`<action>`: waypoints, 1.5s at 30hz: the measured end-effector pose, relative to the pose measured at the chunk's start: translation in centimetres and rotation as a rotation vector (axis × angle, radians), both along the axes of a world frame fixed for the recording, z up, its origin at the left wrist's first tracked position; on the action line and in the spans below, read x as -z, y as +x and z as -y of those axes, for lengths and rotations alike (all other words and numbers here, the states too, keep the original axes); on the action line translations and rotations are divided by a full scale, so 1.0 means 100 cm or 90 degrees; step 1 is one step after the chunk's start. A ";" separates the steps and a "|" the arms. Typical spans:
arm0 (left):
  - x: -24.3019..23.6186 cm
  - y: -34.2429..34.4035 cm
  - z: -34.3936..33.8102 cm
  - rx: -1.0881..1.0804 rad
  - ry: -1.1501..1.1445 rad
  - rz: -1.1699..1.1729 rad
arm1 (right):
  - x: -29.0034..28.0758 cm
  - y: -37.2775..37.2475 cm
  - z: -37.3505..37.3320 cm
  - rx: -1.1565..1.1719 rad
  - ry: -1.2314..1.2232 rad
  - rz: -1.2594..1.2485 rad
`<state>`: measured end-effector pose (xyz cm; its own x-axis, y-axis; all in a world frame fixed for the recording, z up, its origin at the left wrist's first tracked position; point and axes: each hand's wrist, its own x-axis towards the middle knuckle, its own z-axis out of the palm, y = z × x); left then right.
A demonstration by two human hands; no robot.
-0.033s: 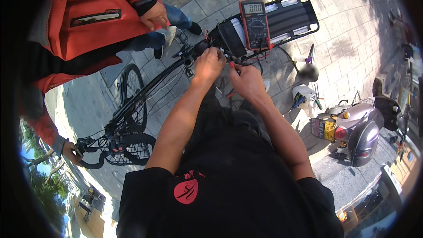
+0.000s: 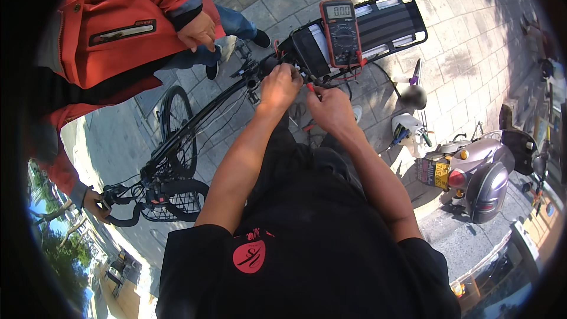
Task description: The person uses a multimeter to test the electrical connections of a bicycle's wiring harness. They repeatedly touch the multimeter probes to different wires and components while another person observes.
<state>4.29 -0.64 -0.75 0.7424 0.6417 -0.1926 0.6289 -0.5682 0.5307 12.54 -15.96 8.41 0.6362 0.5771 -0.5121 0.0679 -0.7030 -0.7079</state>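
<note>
A black bicycle point(image 2: 177, 136) with a long rear rack point(image 2: 419, 34) stands across my view. On the rack lies a red-and-black multimeter point(image 2: 342, 44), its screen lit upward, with red and black leads running down. My left hand point(image 2: 280, 88) is pinched at the wiring near the rack's front end, on something small I cannot make out. Just right of it, my right hand point(image 2: 328, 106) grips a red probe point(image 2: 311, 87), its tip among the wires by my left fingers.
A person in a red jacket point(image 2: 133, 29) stands at left, one hand at the handlebar point(image 2: 124, 220). At right are a white bag of tools point(image 2: 407, 127), a purple-handled object point(image 2: 417, 74) and a parked silver scooter point(image 2: 487, 189). Grey paving point(image 2: 455, 35) surrounds the bicycle.
The other person's upper hand and jacket have shifted slightly left and down. My hands and the multimeter show no visible movement.
</note>
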 end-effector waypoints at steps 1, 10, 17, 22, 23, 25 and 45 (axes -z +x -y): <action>0.000 0.000 0.000 0.003 -0.002 0.001 | 0.002 0.000 0.000 0.001 0.006 0.000; -0.003 -0.002 0.000 0.011 -0.005 0.000 | 0.004 -0.002 -0.008 -0.027 0.005 0.010; 0.003 -0.003 -0.002 0.021 0.007 0.013 | 0.004 -0.002 -0.011 -0.018 0.013 0.017; 0.002 -0.003 -0.002 0.024 0.005 0.013 | 0.008 -0.003 -0.010 -0.018 -0.002 0.011; 0.002 -0.003 -0.001 0.024 0.005 0.011 | 0.008 -0.003 -0.011 -0.020 -0.004 0.010; 0.002 -0.003 -0.002 0.026 0.002 0.008 | 0.006 -0.002 -0.011 -0.022 -0.012 0.008; 0.000 -0.003 -0.001 0.025 0.001 0.015 | 0.000 -0.006 -0.012 -0.030 0.029 0.052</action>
